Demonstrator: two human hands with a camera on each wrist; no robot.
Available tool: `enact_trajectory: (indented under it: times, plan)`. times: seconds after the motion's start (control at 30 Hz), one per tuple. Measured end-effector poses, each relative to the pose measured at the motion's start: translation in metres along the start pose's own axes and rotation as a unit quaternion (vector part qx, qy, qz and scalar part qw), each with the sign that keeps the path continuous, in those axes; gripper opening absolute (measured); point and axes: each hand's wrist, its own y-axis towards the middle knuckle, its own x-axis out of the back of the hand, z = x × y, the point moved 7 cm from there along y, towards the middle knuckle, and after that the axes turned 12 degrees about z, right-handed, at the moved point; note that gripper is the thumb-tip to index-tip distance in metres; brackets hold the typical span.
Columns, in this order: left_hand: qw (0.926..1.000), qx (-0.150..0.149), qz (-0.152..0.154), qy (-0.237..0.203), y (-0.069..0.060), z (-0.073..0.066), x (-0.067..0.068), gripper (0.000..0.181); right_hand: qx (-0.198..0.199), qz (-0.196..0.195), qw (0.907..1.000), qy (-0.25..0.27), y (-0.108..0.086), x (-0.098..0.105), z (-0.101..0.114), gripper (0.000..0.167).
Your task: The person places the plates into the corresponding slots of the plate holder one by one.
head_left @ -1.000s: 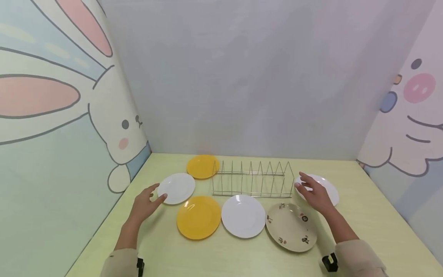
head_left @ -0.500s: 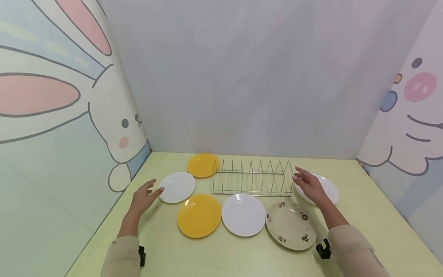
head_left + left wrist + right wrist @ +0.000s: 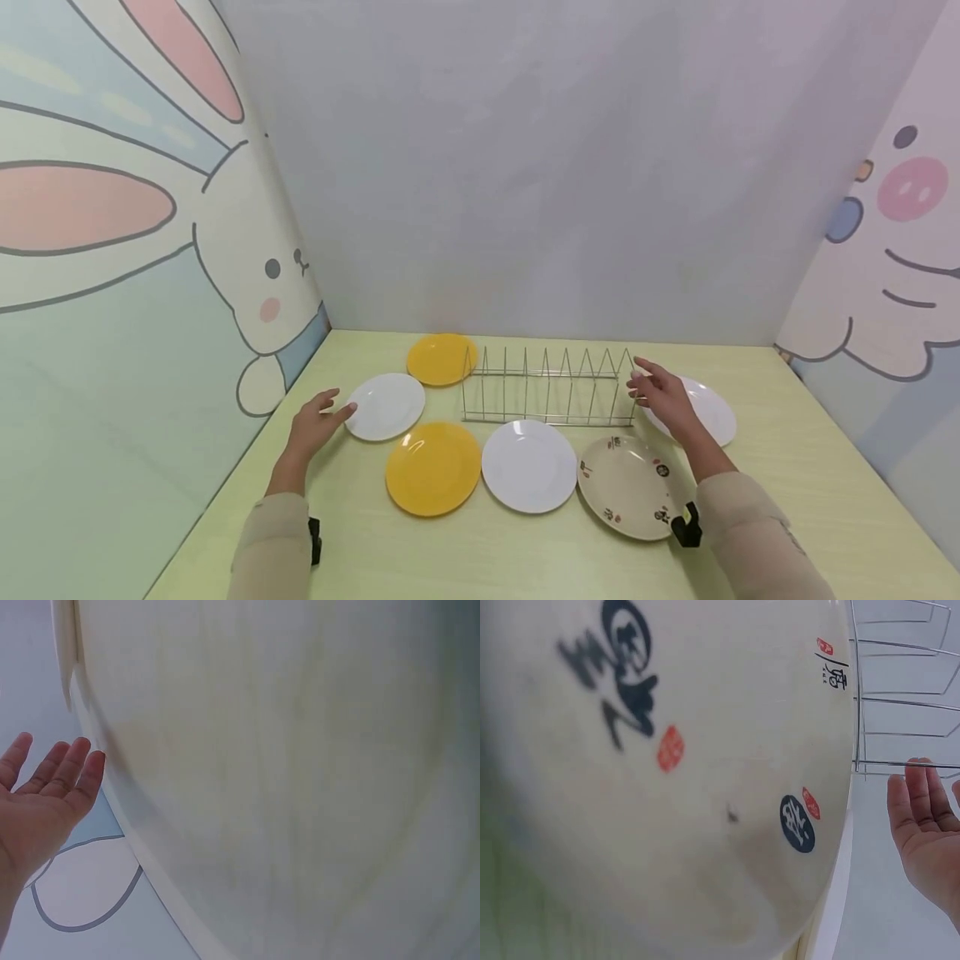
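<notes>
Nearest the front edge of the tabletop (image 3: 450,562), a lowered forearm could knock the right wrist camera (image 3: 687,527) into the patterned plate (image 3: 626,492). Toward the left edge, the left hand (image 3: 312,427) holds nothing, fingers relaxed, beside a white plate (image 3: 386,407); a nudge could drive that into the near yellow plate (image 3: 432,469). Farther back, the right hand (image 3: 665,402), fingers extended and unladen, might shove the wire rack (image 3: 547,422); contact is hard to judge.

This looks like a staged tabletop booth; whether in a home or a studio cannot be told. A plain grey backdrop (image 3: 517,167) closes the table's (image 3: 420,558) far edge; a cartoon rabbit wall (image 3: 232,225) and a pig-snouted cartoon wall (image 3: 900,321) flank its left and right edges.
</notes>
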Motion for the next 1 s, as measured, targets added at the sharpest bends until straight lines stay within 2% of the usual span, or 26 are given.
enact_trajectory:
  times: [0.17,0.43,0.67,0.9,1.0]
  plan:
    - [0.9998,0.015,0.011,-0.006,0.004,0.004,0.000,0.075,-0.007,-0.006,0.9997,0.025,0.002,0.001,-0.002,0.051]
    - [0.9980,0.048,0.036,-0.020,0.009,0.012,-0.005,0.078,-0.002,-0.019,0.9995,0.026,0.000,-0.001,-0.002,0.049]
    - [0.9963,0.050,0.056,-0.042,0.014,0.012,-0.010,0.079,-0.012,-0.028,0.9992,0.024,-0.001,0.000,-0.005,0.049]
    - [0.9967,0.057,0.057,0.008,0.020,0.014,-0.010,0.075,-0.019,-0.028,0.9988,0.036,-0.002,-0.002,-0.007,0.049]
    - [0.9965,0.060,0.056,0.016,0.021,0.013,-0.011,0.072,-0.019,-0.030,0.9987,0.038,-0.002,-0.002,-0.007,0.048]
